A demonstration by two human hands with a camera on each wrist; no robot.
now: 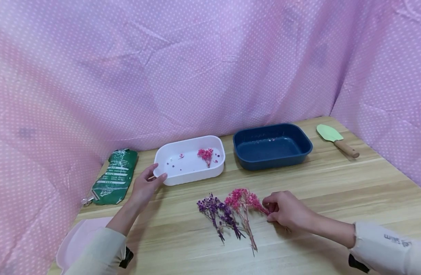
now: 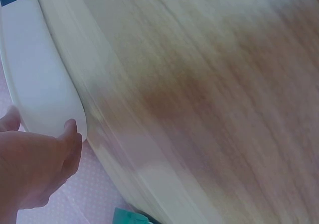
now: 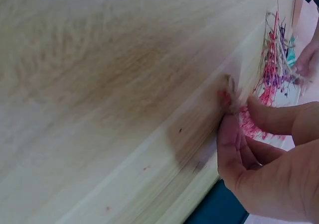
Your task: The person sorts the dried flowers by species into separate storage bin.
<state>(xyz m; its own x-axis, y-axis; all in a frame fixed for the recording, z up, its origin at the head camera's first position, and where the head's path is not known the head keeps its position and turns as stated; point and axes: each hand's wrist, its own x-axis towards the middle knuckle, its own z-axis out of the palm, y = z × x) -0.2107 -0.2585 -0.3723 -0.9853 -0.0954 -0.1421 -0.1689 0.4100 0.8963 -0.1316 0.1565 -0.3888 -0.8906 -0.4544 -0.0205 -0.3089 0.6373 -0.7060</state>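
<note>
My left hand [image 1: 144, 188] holds the left end of a white rectangular container [image 1: 183, 178], thumb at the front corner and fingers at the side rim. Inside it lie a small pink flower sprig [image 1: 205, 154] and scattered bits. In the left wrist view, the fingers [image 2: 71, 134] span the container's rounded end. My right hand [image 1: 290, 211] pinches the stems of a pink dried flower sprig [image 1: 256, 202], its head pointing left. Beside it, another pink dried sprig [image 1: 240, 198] and purple dried flowers [image 1: 212, 208] lie on the table. In the right wrist view, thumb and fingertips meet at the stem ends.
A dark blue container [image 1: 272, 162] stands right of the white one. Farther right lies a green trowel [image 1: 329, 133] with a wooden handle. At the left are a green pouch [image 1: 115, 179] and a pale pink item [image 1: 83, 236]. Pink dotted cloth [image 1: 196, 76] hangs behind the table.
</note>
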